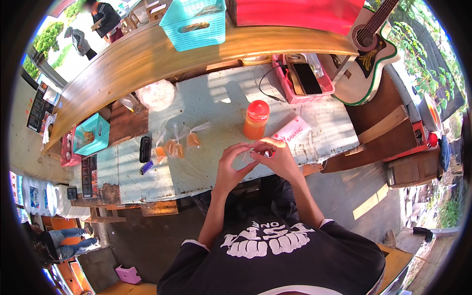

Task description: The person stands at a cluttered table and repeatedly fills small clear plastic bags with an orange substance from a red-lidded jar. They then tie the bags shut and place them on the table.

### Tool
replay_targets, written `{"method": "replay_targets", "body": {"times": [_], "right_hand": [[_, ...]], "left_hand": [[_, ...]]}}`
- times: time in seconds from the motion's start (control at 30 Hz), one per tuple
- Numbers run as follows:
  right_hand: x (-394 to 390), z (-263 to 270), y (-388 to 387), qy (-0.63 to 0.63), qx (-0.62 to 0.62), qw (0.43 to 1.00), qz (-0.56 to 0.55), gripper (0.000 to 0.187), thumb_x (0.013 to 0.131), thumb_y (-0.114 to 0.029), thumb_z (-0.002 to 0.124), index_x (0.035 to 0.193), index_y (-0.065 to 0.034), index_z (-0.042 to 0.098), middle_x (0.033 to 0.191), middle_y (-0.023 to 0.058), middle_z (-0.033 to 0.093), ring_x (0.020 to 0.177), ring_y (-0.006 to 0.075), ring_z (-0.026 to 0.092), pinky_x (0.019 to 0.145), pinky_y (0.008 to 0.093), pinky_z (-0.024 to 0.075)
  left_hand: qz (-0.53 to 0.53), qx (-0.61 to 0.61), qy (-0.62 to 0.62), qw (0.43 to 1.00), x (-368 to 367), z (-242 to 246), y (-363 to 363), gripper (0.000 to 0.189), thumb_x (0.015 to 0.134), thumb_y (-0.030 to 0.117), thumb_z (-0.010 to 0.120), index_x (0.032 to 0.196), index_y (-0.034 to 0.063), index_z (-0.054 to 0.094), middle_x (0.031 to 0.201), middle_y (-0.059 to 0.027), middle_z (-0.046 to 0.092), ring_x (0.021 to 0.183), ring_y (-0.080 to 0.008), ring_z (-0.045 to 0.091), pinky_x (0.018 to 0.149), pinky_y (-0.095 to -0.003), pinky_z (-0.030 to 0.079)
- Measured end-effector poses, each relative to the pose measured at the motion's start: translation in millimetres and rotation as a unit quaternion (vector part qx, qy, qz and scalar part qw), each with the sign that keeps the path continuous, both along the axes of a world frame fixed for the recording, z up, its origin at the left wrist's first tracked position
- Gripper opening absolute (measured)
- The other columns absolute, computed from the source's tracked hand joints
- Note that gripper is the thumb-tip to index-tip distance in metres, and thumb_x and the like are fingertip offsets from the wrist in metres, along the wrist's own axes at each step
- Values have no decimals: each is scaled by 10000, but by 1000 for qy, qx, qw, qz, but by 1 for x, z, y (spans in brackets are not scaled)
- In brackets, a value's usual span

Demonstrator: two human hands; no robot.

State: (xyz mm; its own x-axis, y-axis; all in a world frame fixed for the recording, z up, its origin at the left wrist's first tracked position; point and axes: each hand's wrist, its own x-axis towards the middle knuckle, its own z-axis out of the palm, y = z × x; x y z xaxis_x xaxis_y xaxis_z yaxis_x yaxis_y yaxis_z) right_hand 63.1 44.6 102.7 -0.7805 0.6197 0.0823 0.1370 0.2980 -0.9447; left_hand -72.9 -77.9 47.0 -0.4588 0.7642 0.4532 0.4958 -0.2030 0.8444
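Note:
My left hand (233,167) and my right hand (278,158) meet over the table's near edge. Their fingertips pinch a small clear plastic bag (247,157), mostly covered by the fingers. Just beyond them stands a plastic jar (254,124) with a red lid and orange contents. A pink and white printed packet (295,129) lies right of the jar, partly behind my right hand. Off to the left, several small clear bags of orange-brown filling sit together, among them a tied bag (193,140) and a brighter orange one (160,153).
Left of the bags lie a black case (145,149) and a blue object (146,167). A pink basket (295,99) holds a phone (307,78). Above the table runs a wooden shelf (121,70) bearing a turquoise basket (201,38). A guitar (383,62) leans at right. Other people are farther off.

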Motion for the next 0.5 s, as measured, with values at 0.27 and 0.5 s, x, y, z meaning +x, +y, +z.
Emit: {"method": "replay_targets", "body": {"times": [0.27,0.5], "right_hand": [[-6,-2,-5,-21,5,1000,-19,258,866,-121,768,1071,8,678,869,98,759,762,109,690,648,260,511],[-6,-15,2,48,-32,995,-79,194,915,-104,735,1081,-11,694,879,23,726,743,46,617,648,215,469]], "left_hand": [[37,26,36,998,7,1,-5,504,688,54,876,1156,71,690,1172,-109,687,1106,-305,626,957,-407,505],[47,37,-116,991,7,-9,-7,515,757,45,847,1225,29,632,1163,-110,706,1092,-228,650,982,-364,487]]}}
